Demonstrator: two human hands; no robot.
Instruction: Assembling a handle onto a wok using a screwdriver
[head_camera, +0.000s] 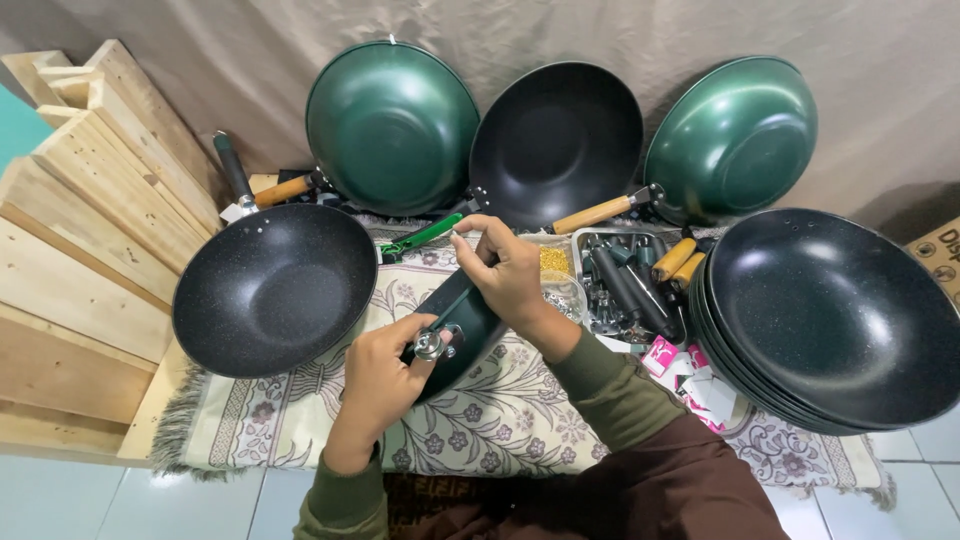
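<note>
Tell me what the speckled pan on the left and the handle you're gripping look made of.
Speckled pan: likely metal with a dark nonstick coating; matte surface with fine pale flecks. Handle, gripped by both hands, left and right: dark green, smooth and slightly glossy, probably plastic, with a shiny metal fitting at its end.

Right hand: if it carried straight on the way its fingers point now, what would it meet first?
The right hand, gripping the dark pan handle, points up and left. First in that line looks to be the green-handled tool on the mat, then the green wok against the backdrop. Depth is unclear, so it might pass above the tool.
</note>
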